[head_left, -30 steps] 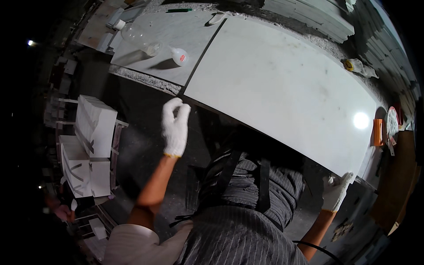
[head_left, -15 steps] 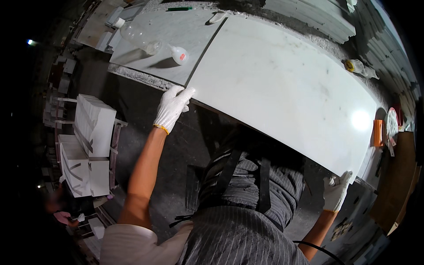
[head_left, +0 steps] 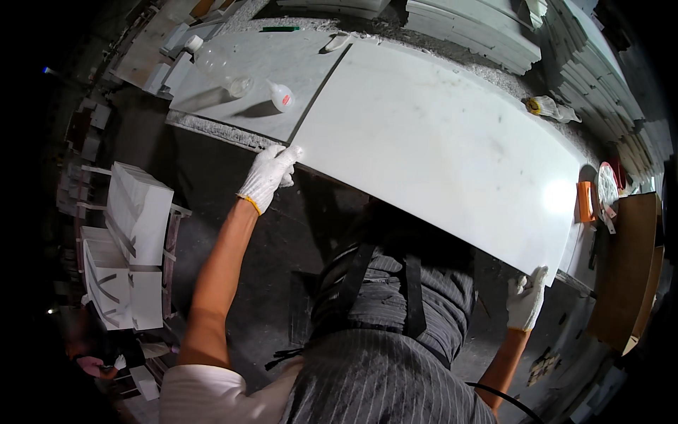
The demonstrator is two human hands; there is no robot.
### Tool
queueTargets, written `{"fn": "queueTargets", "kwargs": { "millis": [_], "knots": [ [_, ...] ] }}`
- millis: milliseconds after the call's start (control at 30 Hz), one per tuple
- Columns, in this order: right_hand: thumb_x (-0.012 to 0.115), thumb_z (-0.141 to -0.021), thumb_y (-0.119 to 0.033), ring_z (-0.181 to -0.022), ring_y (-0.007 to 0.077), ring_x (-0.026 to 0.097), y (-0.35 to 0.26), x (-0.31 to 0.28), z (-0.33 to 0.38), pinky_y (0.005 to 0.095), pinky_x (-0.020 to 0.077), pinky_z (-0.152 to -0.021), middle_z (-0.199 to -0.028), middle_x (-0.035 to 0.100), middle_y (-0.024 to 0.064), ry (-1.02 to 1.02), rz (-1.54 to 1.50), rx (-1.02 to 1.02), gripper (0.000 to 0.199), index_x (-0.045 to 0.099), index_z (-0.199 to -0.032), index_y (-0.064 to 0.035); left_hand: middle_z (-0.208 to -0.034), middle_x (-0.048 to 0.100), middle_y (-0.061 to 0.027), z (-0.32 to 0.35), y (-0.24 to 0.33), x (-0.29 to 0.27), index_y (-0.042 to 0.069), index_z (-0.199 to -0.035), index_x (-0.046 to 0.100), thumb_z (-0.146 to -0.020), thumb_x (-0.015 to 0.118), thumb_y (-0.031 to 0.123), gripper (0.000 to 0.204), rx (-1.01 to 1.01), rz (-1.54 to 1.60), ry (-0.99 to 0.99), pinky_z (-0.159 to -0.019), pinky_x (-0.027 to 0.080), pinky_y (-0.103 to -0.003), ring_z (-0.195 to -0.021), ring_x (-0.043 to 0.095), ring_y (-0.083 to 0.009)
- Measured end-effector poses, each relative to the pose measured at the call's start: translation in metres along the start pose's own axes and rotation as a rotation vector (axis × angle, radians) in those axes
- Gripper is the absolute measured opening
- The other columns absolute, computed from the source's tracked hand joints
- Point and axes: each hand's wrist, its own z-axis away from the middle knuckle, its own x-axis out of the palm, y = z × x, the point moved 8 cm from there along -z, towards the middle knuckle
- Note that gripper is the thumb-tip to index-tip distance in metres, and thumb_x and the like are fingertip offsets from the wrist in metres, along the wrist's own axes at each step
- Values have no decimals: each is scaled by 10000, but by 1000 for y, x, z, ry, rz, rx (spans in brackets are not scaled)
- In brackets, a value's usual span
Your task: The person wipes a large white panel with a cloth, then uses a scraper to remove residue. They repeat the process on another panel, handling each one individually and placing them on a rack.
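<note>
1. Slab (head_left: 438, 141): large white stone sheet, flat on the tabletop (head_left: 452, 53), long edge facing the person, spanning from the left hand to the right hand
2. Left hand (head_left: 267, 177): white glove, at the slab's near left corner; fingers (head_left: 288, 154) bent over the corner edge, close together, gripping it
3. Right hand (head_left: 526, 300): white glove, at the slab's near right corner; fingers curled up round the lower edge, pinching the slab
4. Both forearms bare, reaching out wide apart from the lower edge of the view
5. Grey slab (head_left: 247, 85): lies just left of the white one, a thin dark seam between them
6. Bottle (head_left: 281, 95): small, white with a red spot, lying tilted on the grey slab; clear bottle (head_left: 215, 67) beside it, further left
7. Green pen (head_left: 280, 29): at the far edge, beyond the grey slab
8. Orange block (head_left: 585, 201): just off the slab's right end
9. Stacked slabs (head_left: 480, 28): pale, piled beyond the tabletop
10. White blocks (head_left: 131, 254): on a rack at the left, well apart from the slab, below tabletop level
</note>
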Motion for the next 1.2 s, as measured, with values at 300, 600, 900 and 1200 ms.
{"fn": "queueTargets", "kwargs": {
  "millis": [300, 600, 900, 1200],
  "knots": [
    [578, -971, -443, -693, 58, 388, 11, -35, 55, 194, 372, -596, -750, 399, -69, 74, 13, 31, 339, 597, -1127, -143, -657, 470, 11, 69, -39, -17, 48, -859, 515, -906, 676, 261, 271, -191, -43, 2, -550, 470, -261, -524, 447, -60],
    [578, -959, -474, -567, 47, 432, 15, -43, 64, 191, 411, -511, -737, 528, -69, 133, 56, 36, 306, 576, -1001, -172, -746, 586, -25, 68, -55, -28, 5, -1043, 598, -930, 648, 258, 282, -163, 32, -68, -601, 471, -242, -595, 535, -82],
    [514, -987, -487, -539, 70, 386, 17, -41, 61, 199, 319, -457, -714, 509, -46, 134, 54, 76, 374, 568, -1049, -122, -623, 520, 31, 63, -21, -62, 30, -849, 678, -878, 717, 201, 177, 54, -278, 357, -475, 343, -201, -527, 420, -21],
    [501, -985, -511, -563, 79, 351, 14, -44, 63, 225, 290, -472, -693, 473, -33, 188, 202, 41, 439, 572, -1095, -92, -1354, 551, -109, 95, 56, 40, 82, -1462, 397, -900, 617, 447, 706, 881, -1023, 261, -1163, 210, -521, -1310, 467, -309]
  ]
}}
